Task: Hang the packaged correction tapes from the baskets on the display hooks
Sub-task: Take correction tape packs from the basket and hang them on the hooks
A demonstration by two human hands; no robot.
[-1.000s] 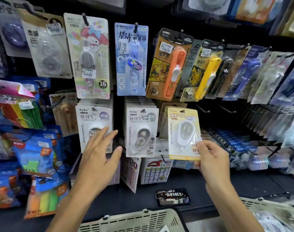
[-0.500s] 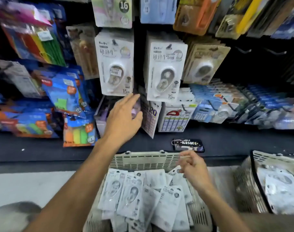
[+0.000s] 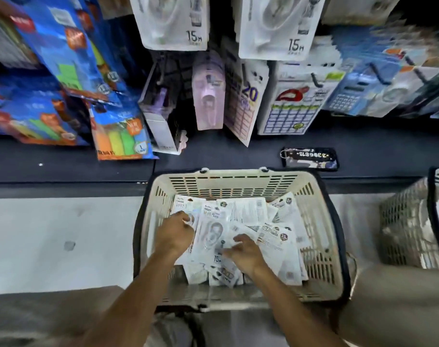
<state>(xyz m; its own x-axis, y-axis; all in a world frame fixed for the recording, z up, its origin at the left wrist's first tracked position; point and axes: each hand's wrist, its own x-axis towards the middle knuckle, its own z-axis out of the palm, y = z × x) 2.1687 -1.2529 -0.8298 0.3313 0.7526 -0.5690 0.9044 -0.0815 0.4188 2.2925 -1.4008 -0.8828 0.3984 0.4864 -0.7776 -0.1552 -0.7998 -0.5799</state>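
Note:
A cream plastic basket stands below the display and holds several white packaged correction tapes in a loose pile. Both my hands are down inside it. My left hand has its fingers curled round the edge of one package at the left of the pile. My right hand rests on the pile beside it, fingers spread over the packages. Two rows of the same white tapes hang on hooks above, one row on the left and one row on the right. The hooks themselves are out of frame.
A second basket with more packages stands at the right edge. A dark phone with a key tag lies on the black shelf ledge. Blue and colourful packs and calculator cards hang low over the ledge.
My view has tipped down from the hooks to the basket. My left hand came down off the hanging packs into the basket, and both hands are now on the pile.

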